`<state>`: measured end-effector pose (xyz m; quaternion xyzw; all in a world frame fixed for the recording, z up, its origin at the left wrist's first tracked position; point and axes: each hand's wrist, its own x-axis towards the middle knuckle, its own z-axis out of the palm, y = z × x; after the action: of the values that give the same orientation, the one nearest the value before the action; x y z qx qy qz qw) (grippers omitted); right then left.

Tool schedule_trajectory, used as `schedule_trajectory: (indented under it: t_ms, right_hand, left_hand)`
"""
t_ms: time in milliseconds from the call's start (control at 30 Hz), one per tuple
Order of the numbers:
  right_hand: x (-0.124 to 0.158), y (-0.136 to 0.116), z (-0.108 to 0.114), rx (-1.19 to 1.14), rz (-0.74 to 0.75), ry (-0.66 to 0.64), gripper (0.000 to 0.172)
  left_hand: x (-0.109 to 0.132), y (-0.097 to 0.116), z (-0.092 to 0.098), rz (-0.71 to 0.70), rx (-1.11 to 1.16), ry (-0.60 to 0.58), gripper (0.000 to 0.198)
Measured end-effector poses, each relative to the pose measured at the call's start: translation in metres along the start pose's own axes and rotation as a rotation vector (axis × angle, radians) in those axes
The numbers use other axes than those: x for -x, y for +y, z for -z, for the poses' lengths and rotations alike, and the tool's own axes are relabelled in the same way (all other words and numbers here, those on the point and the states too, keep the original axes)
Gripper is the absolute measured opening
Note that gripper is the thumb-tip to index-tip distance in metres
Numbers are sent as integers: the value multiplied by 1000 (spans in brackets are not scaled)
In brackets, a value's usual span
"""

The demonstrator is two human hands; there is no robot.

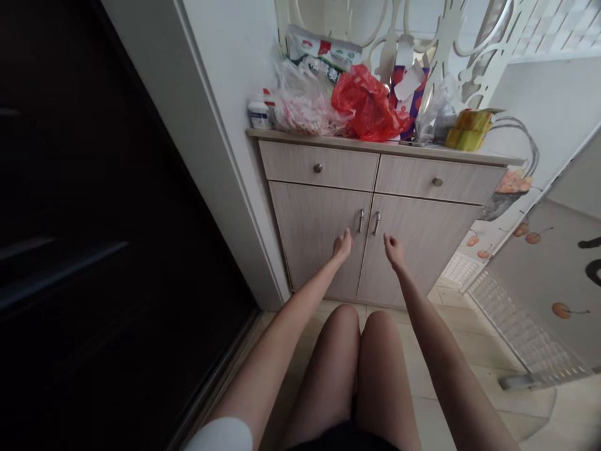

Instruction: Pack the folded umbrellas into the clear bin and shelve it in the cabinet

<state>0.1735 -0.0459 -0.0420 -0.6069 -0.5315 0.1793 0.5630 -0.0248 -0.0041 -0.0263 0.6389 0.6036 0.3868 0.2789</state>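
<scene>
Both my arms reach forward toward a low light-wood cabinet (pixel 310 232) with two doors and two drawers. My left hand (pixel 342 245) is just below the left door's metal handle (pixel 361 220), fingers held together and pointing at it, holding nothing. My right hand (pixel 393 249) hovers below and right of the right door's handle (pixel 376 222), fingers loosely curled, holding nothing. Neither hand touches a handle. Both doors are closed. My bare knees (pixel 361 326) are in front of the cabinet.
On the cabinet top lie a red plastic bag (pixel 369 106), clear bags (pixel 303 103), a white jar (pixel 259 114), a yellow pack (pixel 467 128) and a tissue pack (pixel 323 53). A dark sliding door (pixel 94 219) is left. A glass panel (pixel 539 282) stands right. Tiled floor below.
</scene>
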Motion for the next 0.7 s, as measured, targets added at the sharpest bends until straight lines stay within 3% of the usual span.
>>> schedule_trajectory:
  t_ms: [100, 167, 333, 500, 700]
  right_hand:
    - [-16, 0, 0, 70, 123, 78, 55]
    - [-32, -5, -7, 63, 150, 69, 48]
    - [-63, -19, -44, 43, 105, -2, 41]
    - [-57, -11, -65, 16, 136, 51, 43]
    - [-35, -11, -59, 120, 108, 57, 47]
  left_hand:
    - [-16, -1, 9, -183, -17, 113, 42]
    - [-28, 8, 6, -266, -13, 139, 30]
    - [-45, 42, -30, -166, -89, 55, 40]
    - [-43, 40, -42, -146, -126, 45, 43]
    - [-24, 23, -37, -180, -146, 104, 44]
